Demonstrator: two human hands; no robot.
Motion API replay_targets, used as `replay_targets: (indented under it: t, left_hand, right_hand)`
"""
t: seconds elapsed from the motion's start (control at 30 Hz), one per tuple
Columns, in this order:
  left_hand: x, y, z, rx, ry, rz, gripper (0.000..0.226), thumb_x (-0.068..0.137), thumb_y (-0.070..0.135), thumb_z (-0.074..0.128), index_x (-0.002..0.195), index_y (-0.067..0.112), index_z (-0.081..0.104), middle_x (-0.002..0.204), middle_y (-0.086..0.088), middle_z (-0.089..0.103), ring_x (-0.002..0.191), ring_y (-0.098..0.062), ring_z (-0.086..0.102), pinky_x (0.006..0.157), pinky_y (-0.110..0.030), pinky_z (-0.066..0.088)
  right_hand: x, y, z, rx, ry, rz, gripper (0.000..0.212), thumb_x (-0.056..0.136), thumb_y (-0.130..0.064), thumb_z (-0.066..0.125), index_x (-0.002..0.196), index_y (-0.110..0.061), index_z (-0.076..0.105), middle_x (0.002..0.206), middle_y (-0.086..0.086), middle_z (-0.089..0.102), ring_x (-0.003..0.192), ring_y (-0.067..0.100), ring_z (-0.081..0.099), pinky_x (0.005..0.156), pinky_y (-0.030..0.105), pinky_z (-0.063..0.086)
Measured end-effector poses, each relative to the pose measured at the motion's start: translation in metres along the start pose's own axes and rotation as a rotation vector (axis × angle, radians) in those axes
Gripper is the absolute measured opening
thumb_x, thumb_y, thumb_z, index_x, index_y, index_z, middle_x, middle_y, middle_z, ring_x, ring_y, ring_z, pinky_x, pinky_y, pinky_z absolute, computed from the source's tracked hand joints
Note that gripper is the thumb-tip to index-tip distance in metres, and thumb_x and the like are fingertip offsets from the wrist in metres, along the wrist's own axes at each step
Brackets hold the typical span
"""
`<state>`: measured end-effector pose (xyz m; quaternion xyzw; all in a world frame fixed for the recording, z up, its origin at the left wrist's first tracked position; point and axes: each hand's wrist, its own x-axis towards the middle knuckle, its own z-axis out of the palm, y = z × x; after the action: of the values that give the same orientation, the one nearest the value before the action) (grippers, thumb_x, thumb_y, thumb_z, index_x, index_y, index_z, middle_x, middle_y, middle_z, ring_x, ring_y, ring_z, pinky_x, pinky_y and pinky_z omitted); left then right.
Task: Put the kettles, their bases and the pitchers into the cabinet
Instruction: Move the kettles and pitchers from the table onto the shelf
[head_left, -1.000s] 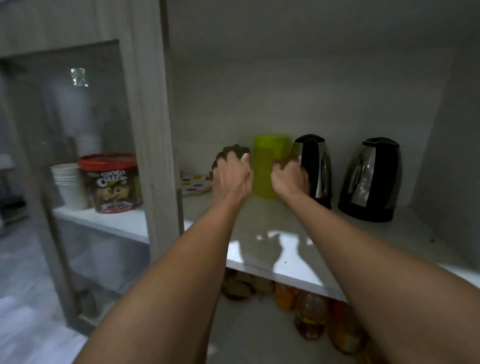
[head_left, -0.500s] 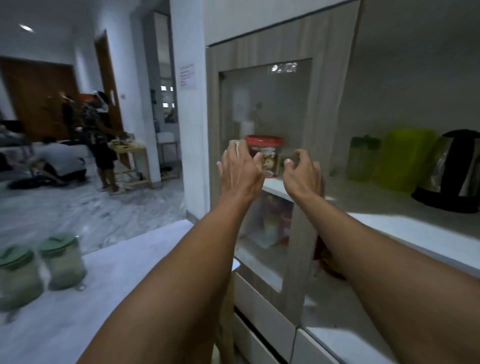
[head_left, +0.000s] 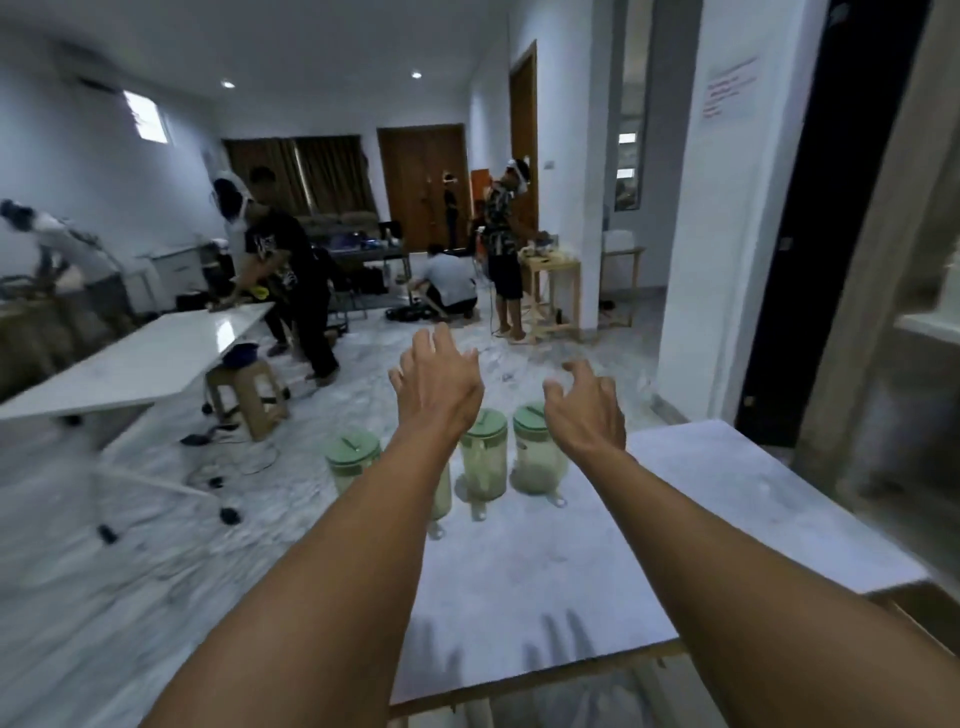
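White marble-look bench (head_left: 675, 525) fills lower right of frame, wood edge along its near side. Pitchers: green-lidded, clear bodies, at least three, clustered at bench's far-left corner, centre frame. Left one (head_left: 352, 460) partly behind my left forearm, middle one (head_left: 484, 457) between my wrists, right one (head_left: 535, 457) just under my right wrist. A fourth may be hidden behind my arm, can't tell. My left hand (head_left: 439, 387) and right hand (head_left: 587, 410) hover above them, each grip released, fingers spread, holding nothing. No kettles or bases visible here. Step: reach down, pick up pitchers. Best to come straight down, wrap each body below the lid rather than gripping the lid, and lift one per hand without knocking neighbours. People in background, irrelevant.
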<state>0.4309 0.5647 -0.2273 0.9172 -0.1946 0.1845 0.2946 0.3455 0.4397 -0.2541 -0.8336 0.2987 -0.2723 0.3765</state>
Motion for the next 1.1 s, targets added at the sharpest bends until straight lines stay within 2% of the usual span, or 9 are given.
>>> replay_targets:
  t: [0.3, 0.47, 0.57, 0.63, 0.7, 0.77, 0.83, 0.9, 1.1]
  left_hand:
    - [0.014, -0.169, 0.042, 0.031, -0.071, -0.408, 0.049, 0.1, 0.033, 0.045, 0.142, 0.007, 0.038, 0.146, -0.018, 0.04, 0.131, -0.039, 0.042, 0.108, -0.047, 0.032]
    - [0.033, -0.214, 0.088, -0.05, -0.09, -0.685, 0.049, 0.098, 0.031, 0.051, 0.137, 0.004, 0.042, 0.14, -0.02, 0.046, 0.127, -0.039, 0.048, 0.105, -0.047, 0.04]
    - [0.049, -0.224, 0.121, -0.17, -0.081, -0.871, 0.052, 0.095, 0.035, 0.057, 0.134, 0.003, 0.046, 0.137, -0.019, 0.051, 0.125, -0.038, 0.051, 0.096, -0.042, 0.045]
    - [0.063, -0.226, 0.141, -0.269, -0.091, -0.98, 0.055, 0.093, 0.038, 0.06, 0.131, 0.001, 0.049, 0.134, -0.019, 0.055, 0.121, -0.037, 0.055, 0.078, -0.038, 0.051]
    - [0.073, -0.231, 0.161, -0.363, -0.086, -1.067, 0.058, 0.09, 0.043, 0.063, 0.127, -0.001, 0.056, 0.129, -0.02, 0.06, 0.116, -0.038, 0.059, 0.07, -0.036, 0.052]
    - [0.078, -0.238, 0.179, -0.452, -0.061, -1.137, 0.06, 0.087, 0.044, 0.066, 0.125, -0.002, 0.059, 0.127, -0.021, 0.063, 0.115, -0.039, 0.059, 0.086, -0.038, 0.052]
    - [0.081, -0.243, 0.192, -0.512, -0.048, -1.181, 0.057, 0.088, 0.04, 0.067, 0.125, -0.002, 0.06, 0.125, -0.02, 0.064, 0.113, -0.039, 0.06, 0.088, -0.036, 0.049]
    - [0.083, -0.247, 0.199, -0.518, -0.059, -1.156, 0.049, 0.09, 0.036, 0.065, 0.122, -0.001, 0.065, 0.12, -0.019, 0.067, 0.108, -0.038, 0.062, 0.079, -0.033, 0.046]
    - [0.084, -0.245, 0.193, -0.579, 0.019, -1.024, 0.034, 0.092, 0.034, 0.06, 0.089, 0.001, 0.066, 0.082, -0.013, 0.066, 0.08, -0.029, 0.059, 0.063, -0.03, 0.041]
  right_hand:
    - [0.022, -0.013, 0.175, -0.132, -0.349, -0.011, 0.042, 0.098, -0.036, 0.049, 0.133, -0.013, 0.05, 0.138, 0.015, 0.052, 0.122, 0.036, 0.054, 0.094, 0.04, 0.043]
    - [0.046, 0.0, 0.251, -0.205, -0.459, 0.17, 0.06, 0.09, -0.025, 0.059, 0.142, -0.007, 0.035, 0.142, 0.018, 0.046, 0.129, 0.04, 0.049, 0.104, 0.048, 0.043]
    - [0.065, 0.011, 0.282, -0.244, -0.488, 0.298, 0.074, 0.083, -0.028, 0.069, 0.142, -0.006, 0.031, 0.143, 0.018, 0.043, 0.13, 0.04, 0.048, 0.102, 0.051, 0.044]
    - [0.081, 0.019, 0.298, -0.266, -0.495, 0.348, 0.08, 0.079, -0.035, 0.073, 0.142, -0.005, 0.033, 0.141, 0.018, 0.046, 0.128, 0.039, 0.049, 0.101, 0.05, 0.046]
    - [0.093, 0.028, 0.312, -0.261, -0.529, 0.376, 0.072, 0.079, -0.036, 0.071, 0.138, -0.006, 0.042, 0.136, 0.018, 0.052, 0.125, 0.039, 0.052, 0.098, 0.046, 0.048]
    - [0.1, 0.037, 0.322, -0.245, -0.557, 0.373, 0.051, 0.083, -0.03, 0.067, 0.127, -0.007, 0.055, 0.127, 0.017, 0.06, 0.119, 0.038, 0.057, 0.088, 0.039, 0.048]
    - [0.102, 0.044, 0.329, -0.226, -0.563, 0.348, 0.038, 0.085, -0.026, 0.063, 0.118, -0.008, 0.061, 0.121, 0.015, 0.065, 0.114, 0.038, 0.06, 0.081, 0.036, 0.046]
    - [0.103, 0.05, 0.334, -0.204, -0.571, 0.32, 0.036, 0.083, -0.029, 0.062, 0.114, -0.01, 0.064, 0.117, 0.015, 0.068, 0.109, 0.038, 0.063, 0.084, 0.038, 0.05]
    - [0.102, 0.046, 0.331, -0.089, -0.532, 0.289, 0.033, 0.09, -0.025, 0.056, 0.115, -0.005, 0.063, 0.115, 0.018, 0.068, 0.107, 0.039, 0.063, 0.088, 0.039, 0.05]
